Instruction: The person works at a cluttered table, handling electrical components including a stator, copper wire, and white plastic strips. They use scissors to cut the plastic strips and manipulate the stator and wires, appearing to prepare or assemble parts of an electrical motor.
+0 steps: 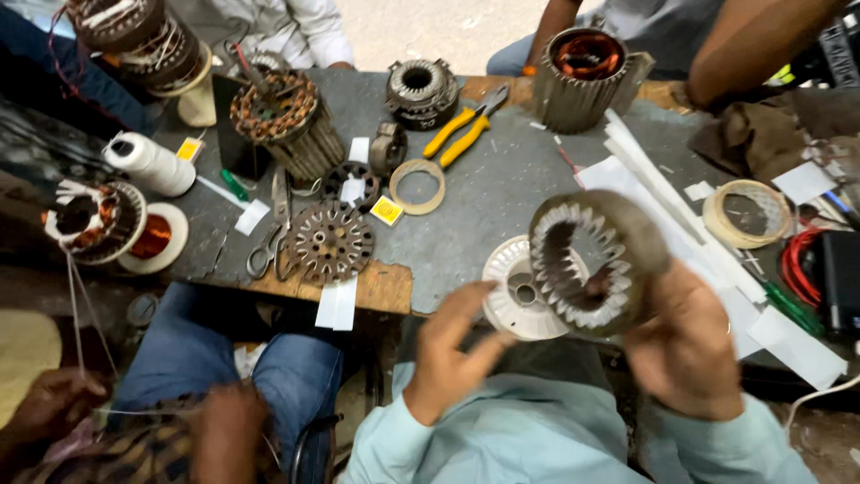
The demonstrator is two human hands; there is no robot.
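While the right hand [685, 350] gripped one empty stator core [591, 262] above the bench's [502, 206] near edge, the left hand [452, 354] hovered open beside it. Behind lay one white spool [509, 289], two tape rings [417, 186], and one yellow pliers [466, 130] farther back.

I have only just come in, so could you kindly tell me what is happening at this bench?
The person wearing the camera holds a bare motor stator core up in the right hand, while the left hand hovers open beside it, not touching. Behind it a white spool lies on the grey table. Yellow pliers, scissors, tape rolls and other stators lie about. At lower left, another person's hands pull thread from a wound stator.
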